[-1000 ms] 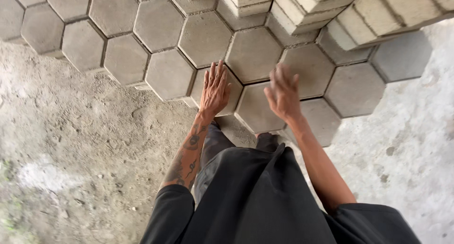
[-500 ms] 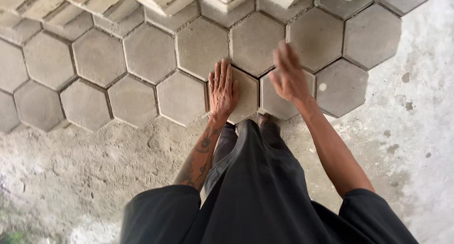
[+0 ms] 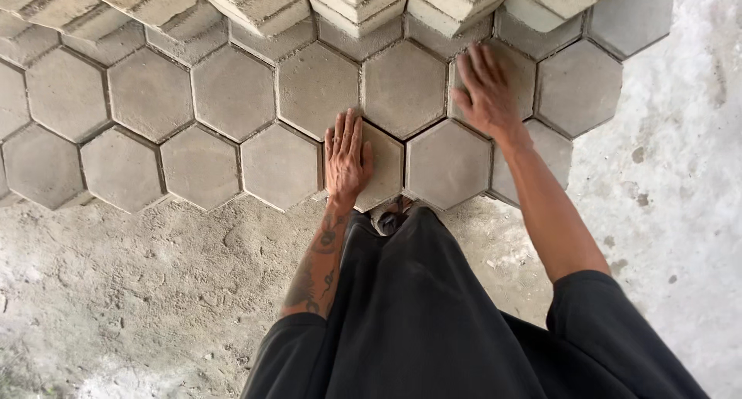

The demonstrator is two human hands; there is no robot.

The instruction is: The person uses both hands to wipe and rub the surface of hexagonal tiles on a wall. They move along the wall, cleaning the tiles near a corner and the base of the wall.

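Observation:
My left hand (image 3: 346, 158) lies flat, fingers together and palm down, on a grey hexagonal paving block (image 3: 379, 167) at the near edge of the laid paving. My right hand (image 3: 487, 90) hovers or rests, fingers spread, over another hexagonal block (image 3: 519, 73) farther back and to the right. Neither hand grips anything. My tattooed left forearm and dark trousers fill the lower middle of the view. A foot (image 3: 390, 217) shows just below the near block.
Laid hexagonal pavers (image 3: 232, 90) spread left and back. Stacks of loose pavers (image 3: 348, 1) stand along the top edge. Rough bare concrete and sand (image 3: 131, 291) lies below and left; pale concrete ground (image 3: 680, 175) is at the right.
The view has shifted so the paving sits lower and closer. My right hand has moved forward and right onto a farther block. My left hand stays flat on the near block.

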